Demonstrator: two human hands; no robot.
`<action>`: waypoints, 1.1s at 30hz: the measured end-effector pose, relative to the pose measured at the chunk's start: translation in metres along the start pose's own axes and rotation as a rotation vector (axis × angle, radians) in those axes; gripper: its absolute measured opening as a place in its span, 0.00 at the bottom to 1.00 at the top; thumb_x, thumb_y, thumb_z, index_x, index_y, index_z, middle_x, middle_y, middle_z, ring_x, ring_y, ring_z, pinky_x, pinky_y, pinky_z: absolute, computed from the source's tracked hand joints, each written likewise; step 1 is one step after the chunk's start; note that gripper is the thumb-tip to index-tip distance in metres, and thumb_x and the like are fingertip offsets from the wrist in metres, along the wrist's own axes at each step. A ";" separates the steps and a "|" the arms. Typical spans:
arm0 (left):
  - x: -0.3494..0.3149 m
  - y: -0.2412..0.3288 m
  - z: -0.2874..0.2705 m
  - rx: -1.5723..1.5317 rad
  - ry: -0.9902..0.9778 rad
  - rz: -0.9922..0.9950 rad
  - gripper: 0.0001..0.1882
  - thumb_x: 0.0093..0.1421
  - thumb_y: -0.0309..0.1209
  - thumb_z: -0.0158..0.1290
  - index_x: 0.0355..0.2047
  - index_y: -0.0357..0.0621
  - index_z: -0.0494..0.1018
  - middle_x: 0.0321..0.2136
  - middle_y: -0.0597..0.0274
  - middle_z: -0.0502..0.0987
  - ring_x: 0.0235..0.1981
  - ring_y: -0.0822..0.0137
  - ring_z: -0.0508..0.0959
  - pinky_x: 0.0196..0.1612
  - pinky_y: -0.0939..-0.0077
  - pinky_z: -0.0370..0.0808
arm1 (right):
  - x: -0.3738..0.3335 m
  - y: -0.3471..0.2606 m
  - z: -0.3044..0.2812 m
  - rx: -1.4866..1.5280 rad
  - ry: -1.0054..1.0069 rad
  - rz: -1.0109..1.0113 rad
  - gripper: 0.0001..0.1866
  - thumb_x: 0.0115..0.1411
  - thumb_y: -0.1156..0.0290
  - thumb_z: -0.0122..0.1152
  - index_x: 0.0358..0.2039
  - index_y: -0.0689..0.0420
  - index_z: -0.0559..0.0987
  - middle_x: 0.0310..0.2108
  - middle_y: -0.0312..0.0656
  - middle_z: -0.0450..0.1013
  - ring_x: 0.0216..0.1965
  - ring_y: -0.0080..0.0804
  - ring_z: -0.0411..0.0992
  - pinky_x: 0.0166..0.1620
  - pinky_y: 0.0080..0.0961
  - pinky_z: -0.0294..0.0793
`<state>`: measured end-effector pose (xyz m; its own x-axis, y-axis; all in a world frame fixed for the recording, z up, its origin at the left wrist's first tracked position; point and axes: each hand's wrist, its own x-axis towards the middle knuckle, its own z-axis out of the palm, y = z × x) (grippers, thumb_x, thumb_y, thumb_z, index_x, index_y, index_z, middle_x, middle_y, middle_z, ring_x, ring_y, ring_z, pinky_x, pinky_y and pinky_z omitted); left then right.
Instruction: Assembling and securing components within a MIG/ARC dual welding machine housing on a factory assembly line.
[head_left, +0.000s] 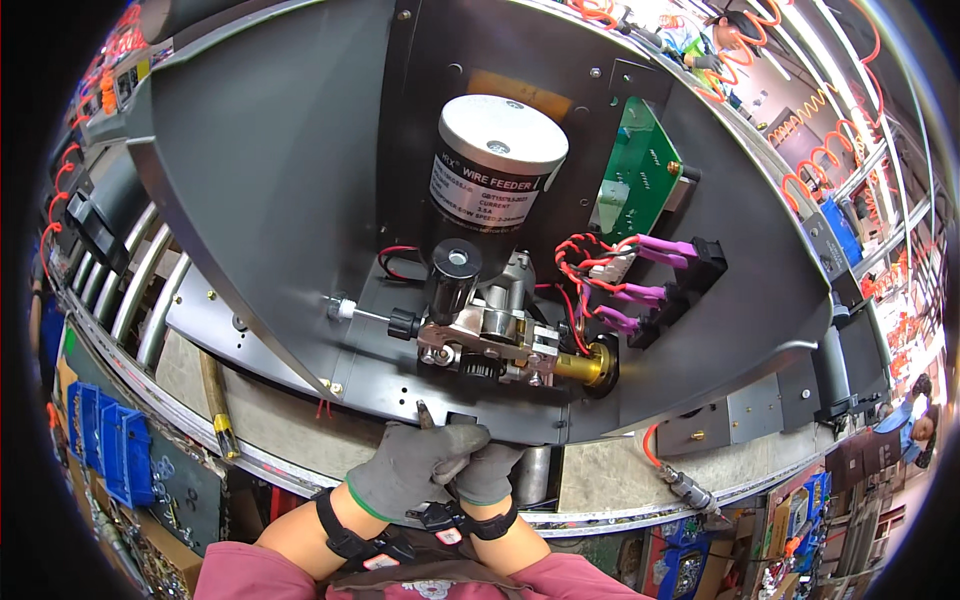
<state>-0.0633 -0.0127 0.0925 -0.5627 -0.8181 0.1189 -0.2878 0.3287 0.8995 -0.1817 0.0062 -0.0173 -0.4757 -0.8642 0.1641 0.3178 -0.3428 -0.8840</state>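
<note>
Have left grey-gloved hand lapped against right grey-gloved hand at front lip of black sheet-metal housing; can't tell how far closed or whether holding anything. Could slip if pressing hard there. Just behind, could knock silver metal feed mechanism below silver-capped black cylindrical motor; further right, could snag looped red-and-black wires if reaching in.

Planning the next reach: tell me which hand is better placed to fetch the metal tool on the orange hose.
Probably the right hand: it is nearer the metal tool; the left hand lies farther off, past the right.
</note>
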 end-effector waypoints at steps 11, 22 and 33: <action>0.002 0.001 -0.001 -0.049 0.017 0.059 0.09 0.50 0.19 0.55 0.34 0.40 0.74 0.25 0.57 0.76 0.24 0.63 0.77 0.29 0.77 0.73 | 0.006 0.027 -0.026 0.079 0.088 0.071 0.25 0.65 0.51 0.38 0.53 0.56 0.62 0.50 0.42 0.64 0.49 0.36 0.65 0.52 0.33 0.67; 0.002 -0.013 0.003 -0.546 -0.029 -0.212 0.10 0.49 0.14 0.55 0.32 0.37 0.71 0.18 0.69 0.65 0.21 0.78 0.69 0.28 0.83 0.70 | 0.008 -0.005 0.003 0.683 0.003 0.305 0.36 0.61 0.37 0.27 0.57 0.52 0.62 0.53 0.43 0.62 0.54 0.39 0.62 0.55 0.39 0.64; -0.002 0.004 -0.002 -0.118 -0.017 -0.003 0.18 0.47 0.18 0.57 0.41 0.39 0.73 0.29 0.59 0.77 0.29 0.69 0.78 0.35 0.81 0.74 | 0.002 0.014 -0.015 0.073 0.022 0.130 0.25 0.61 0.51 0.39 0.50 0.58 0.66 0.47 0.43 0.66 0.46 0.35 0.66 0.50 0.34 0.67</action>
<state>-0.0618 -0.0107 0.0968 -0.5751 -0.8106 0.1103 -0.1966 0.2678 0.9432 -0.1906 0.0057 -0.0357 -0.4444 -0.8949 0.0395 0.4362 -0.2547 -0.8630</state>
